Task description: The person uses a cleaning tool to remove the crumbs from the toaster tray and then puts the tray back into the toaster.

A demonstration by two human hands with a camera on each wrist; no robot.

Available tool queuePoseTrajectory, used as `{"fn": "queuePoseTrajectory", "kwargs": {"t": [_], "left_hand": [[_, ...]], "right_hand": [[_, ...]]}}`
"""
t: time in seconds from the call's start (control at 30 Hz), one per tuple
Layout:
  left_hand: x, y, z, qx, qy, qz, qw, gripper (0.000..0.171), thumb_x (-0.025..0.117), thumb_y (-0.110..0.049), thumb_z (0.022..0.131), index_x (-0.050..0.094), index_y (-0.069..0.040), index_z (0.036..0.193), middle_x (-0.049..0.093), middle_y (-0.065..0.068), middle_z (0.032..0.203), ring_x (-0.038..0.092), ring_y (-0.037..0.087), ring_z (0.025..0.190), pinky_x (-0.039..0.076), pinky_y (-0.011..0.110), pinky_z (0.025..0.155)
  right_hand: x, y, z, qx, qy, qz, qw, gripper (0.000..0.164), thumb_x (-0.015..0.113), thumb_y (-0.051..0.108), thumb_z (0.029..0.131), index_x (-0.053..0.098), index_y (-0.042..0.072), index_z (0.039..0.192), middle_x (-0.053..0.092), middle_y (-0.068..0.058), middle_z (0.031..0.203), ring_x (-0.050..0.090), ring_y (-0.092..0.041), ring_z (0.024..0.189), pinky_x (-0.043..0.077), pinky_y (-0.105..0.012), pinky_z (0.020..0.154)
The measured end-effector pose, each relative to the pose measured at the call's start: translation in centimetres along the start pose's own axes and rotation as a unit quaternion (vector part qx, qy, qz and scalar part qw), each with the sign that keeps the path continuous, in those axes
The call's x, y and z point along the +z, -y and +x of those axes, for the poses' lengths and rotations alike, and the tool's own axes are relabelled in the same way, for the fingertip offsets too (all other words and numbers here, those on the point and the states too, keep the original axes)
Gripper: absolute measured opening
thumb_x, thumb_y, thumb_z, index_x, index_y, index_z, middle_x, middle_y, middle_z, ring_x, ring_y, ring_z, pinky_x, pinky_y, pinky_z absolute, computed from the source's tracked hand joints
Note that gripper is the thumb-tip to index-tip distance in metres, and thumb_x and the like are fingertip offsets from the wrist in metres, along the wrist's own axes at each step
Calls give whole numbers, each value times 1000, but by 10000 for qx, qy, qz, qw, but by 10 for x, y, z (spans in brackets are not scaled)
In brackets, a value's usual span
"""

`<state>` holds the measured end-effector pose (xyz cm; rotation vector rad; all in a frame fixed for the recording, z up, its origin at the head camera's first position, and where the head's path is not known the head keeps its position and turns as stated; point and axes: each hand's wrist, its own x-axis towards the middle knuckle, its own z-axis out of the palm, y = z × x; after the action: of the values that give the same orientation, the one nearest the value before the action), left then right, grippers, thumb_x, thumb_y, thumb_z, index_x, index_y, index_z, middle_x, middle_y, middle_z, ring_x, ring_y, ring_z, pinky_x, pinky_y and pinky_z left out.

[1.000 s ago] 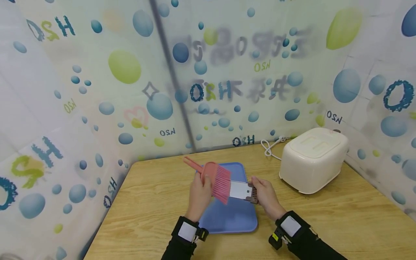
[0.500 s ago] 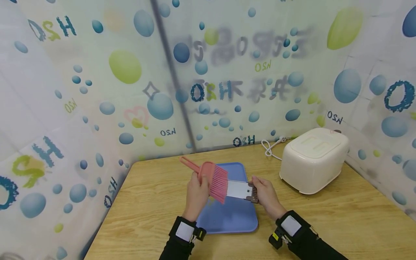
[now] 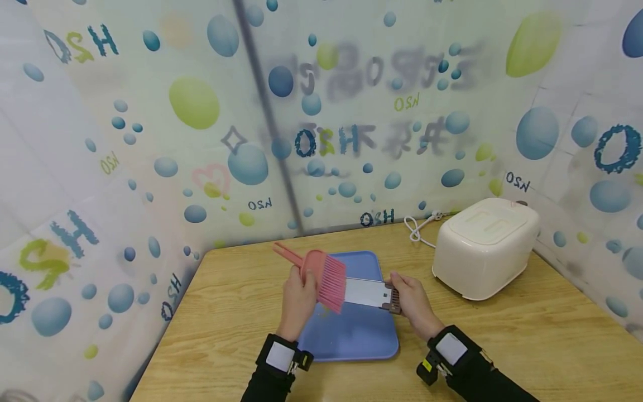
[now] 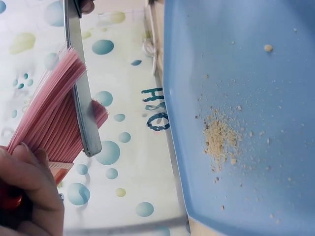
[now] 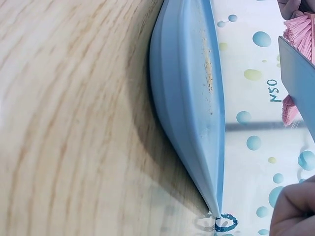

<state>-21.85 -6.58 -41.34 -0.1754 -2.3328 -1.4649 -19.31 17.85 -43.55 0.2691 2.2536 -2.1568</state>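
Observation:
My left hand [image 3: 297,298] grips a pink brush [image 3: 317,271] by the base of its head, its handle pointing up and to the left. The bristles lie across the left end of a flat metal crumb tray [image 3: 368,292]. In the left wrist view the bristles [image 4: 54,108] spread to both sides of the metal edge. My right hand [image 3: 416,304] pinches the crumb tray by its brown slotted end. Both things are held above a blue tray [image 3: 351,340], on which a small heap of tan crumbs [image 4: 220,140] and scattered bits lie.
A white toaster [image 3: 484,251] stands at the right back of the wooden table [image 3: 241,301], its white cord [image 3: 416,231] coiled beside it. Patterned sheeting [image 3: 321,167] rises behind the table and along both sides.
My left hand has moved the brush leftward along the crumb tray, baring more of its metal surface. My right hand and the crumb tray have stayed almost still.

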Motion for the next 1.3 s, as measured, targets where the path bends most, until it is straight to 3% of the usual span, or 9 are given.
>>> {"fn": "queuePoseTrajectory", "kwargs": {"t": [0.47, 0.83, 1.3], "left_hand": [[-8, 4, 2, -133, 4, -117, 9998, 15, 48, -14, 104, 54, 0, 100, 53, 3, 69, 51, 14, 53, 43, 31, 48], [-14, 7, 2, -113, -194, -38, 9997, 15, 49, -14, 102, 55, -1, 98, 55, 4, 69, 53, 15, 54, 44, 31, 48], [-20, 12, 6, -236, -256, 34, 9994, 17, 48, -15, 103, 55, -1, 97, 55, 5, 70, 52, 15, 53, 43, 31, 47]], "right_hand": [[-2, 0, 3, 1, 133, 96, 9999, 53, 34, 37, 112, 54, -10, 127, 66, -7, 95, 64, -13, 78, 56, -29, 65], [-4, 0, 1, 21, 187, 87, 9998, 55, 32, 37, 112, 53, -11, 131, 67, -15, 104, 65, -14, 81, 56, -29, 67], [-6, -2, 1, -35, 61, 88, 9999, 51, 33, 34, 112, 55, -10, 127, 67, -7, 95, 65, -13, 78, 55, -29, 64]]}}
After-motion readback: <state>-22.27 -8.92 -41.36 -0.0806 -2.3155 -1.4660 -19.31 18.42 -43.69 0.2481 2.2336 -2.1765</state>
